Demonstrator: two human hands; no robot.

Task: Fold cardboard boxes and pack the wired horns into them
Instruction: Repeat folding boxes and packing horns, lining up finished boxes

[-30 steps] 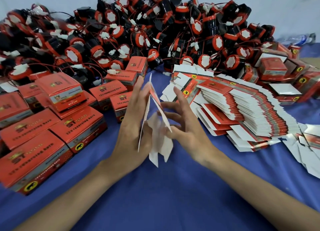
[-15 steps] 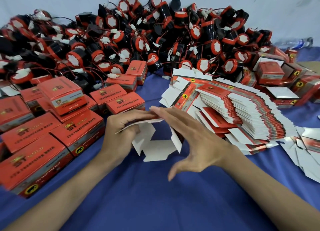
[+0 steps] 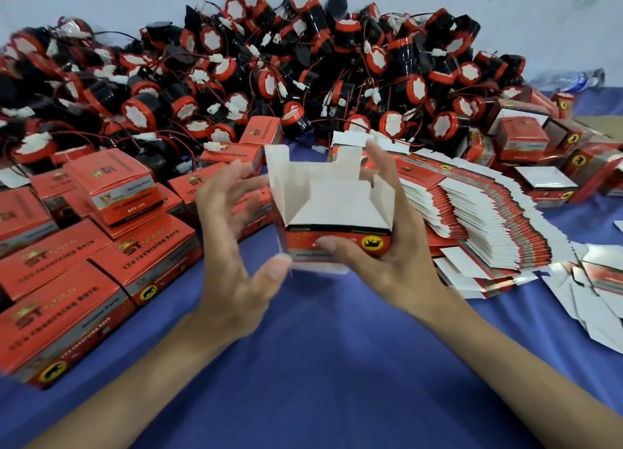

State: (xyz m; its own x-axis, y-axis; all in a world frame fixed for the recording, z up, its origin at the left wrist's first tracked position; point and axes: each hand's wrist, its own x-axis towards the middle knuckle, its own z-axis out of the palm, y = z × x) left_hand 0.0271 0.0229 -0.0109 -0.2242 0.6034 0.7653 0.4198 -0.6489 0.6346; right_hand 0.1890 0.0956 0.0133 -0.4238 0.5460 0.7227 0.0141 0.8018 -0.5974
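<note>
Looking down from the head view, one red-and-white cardboard box (image 3: 337, 199), flaps up, is gripped over the blue cloth (image 3: 320, 347) by the right hand (image 3: 397, 266) alone. The left hand (image 3: 229, 280) is spread wide just beside it, nothing held. An unlocked bottom could be popped open by whatever gets dropped in. Counted: one fanned stack of flat blanks (image 3: 488, 219), a dozen-ish closed red boxes (image 3: 145, 256), black-and-red wired horns (image 3: 303, 77) past counting.

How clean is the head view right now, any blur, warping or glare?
Head view: the left hand is motion-blurred, the box in the right hand fairly sharp; closed boxes at lower left smear and bow with the wide lens; lighting is even, no glare.
</note>
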